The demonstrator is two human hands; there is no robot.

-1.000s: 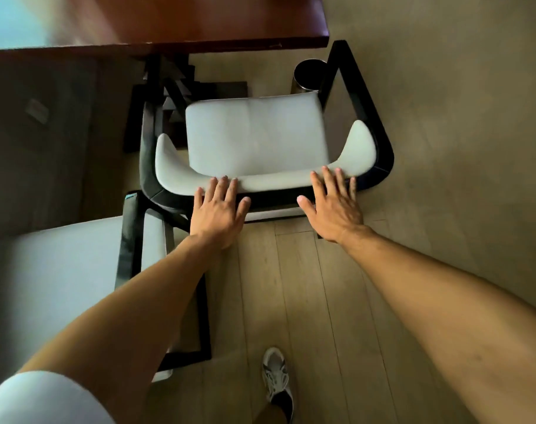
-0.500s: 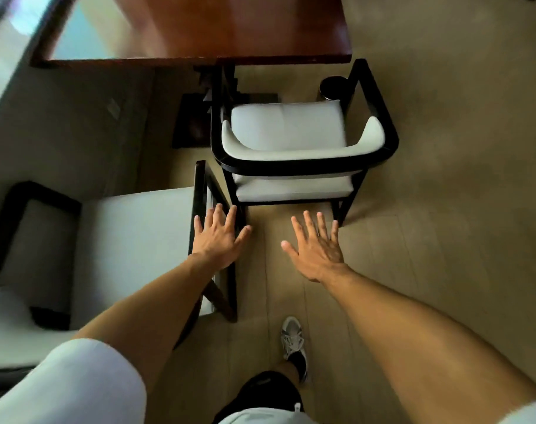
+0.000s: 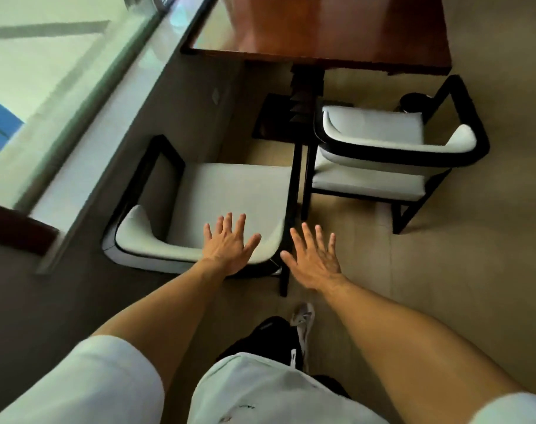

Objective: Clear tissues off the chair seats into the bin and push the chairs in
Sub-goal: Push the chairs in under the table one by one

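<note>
Two chairs, both white-cushioned with black frames, seats bare. Near chair (image 3: 230, 191) sits on the left beside the window wall (image 3: 175, 123), its curved backrest toward you, well short of the desk (image 3: 322, 29). Far chair (image 3: 383, 145) is on the right, close to the desk's near edge, seat front just under it. Dark round bin (image 3: 412, 102) stands on the floor behind the far chair's right arm, mostly hidden.

Your left hand (image 3: 230, 243) is flat, fingers spread, over the near chair's backrest; can't tell if it touches. Your right hand (image 3: 314, 258) is also flat and spread, holding nothing, over the floor just right of that chair's frame.

Versus a second ago: both hands were on the far chair's back; now they're off it and you've turned to the near chair.
</note>
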